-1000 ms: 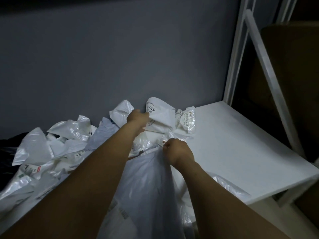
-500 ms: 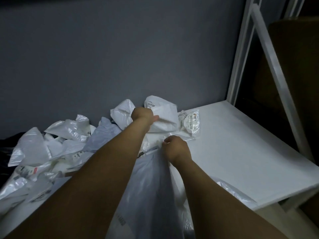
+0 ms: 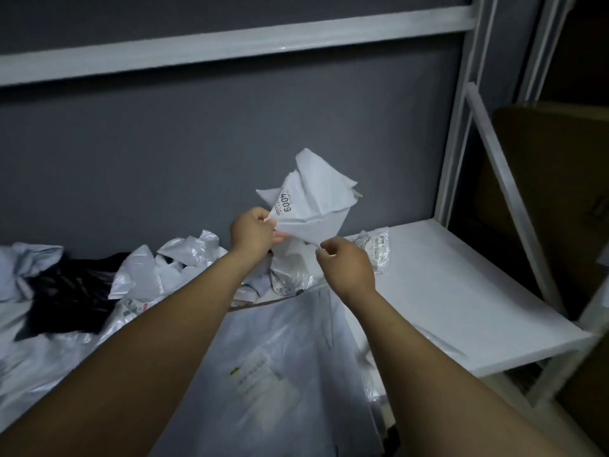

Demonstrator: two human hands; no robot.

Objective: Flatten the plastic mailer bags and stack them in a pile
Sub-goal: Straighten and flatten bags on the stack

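Both hands raised: left hand (image 3: pixel 252 230) & right hand (image 3: pixel 346 263) each pinch a corner of a crumpled mailer (image 3: pixel 313 206), not flat yet. Flattened pile (image 3: pixel 283 357) lies below w/ plenty of crumpled bags (image 3: pixel 184 258) to go.

**Operator A:** What do I have of the person on my feed?

**Operator B:** Two arms only. I can see the left hand (image 3: pixel 252 230) and the right hand (image 3: pixel 346 263), both bare.

**Operator A:** Any clothing?

**Operator B:** From my seat, the left forearm (image 3: pixel 158 324) and right forearm (image 3: pixel 428 357) run bare to the frame's lower edge. The dim light hides finer detail.
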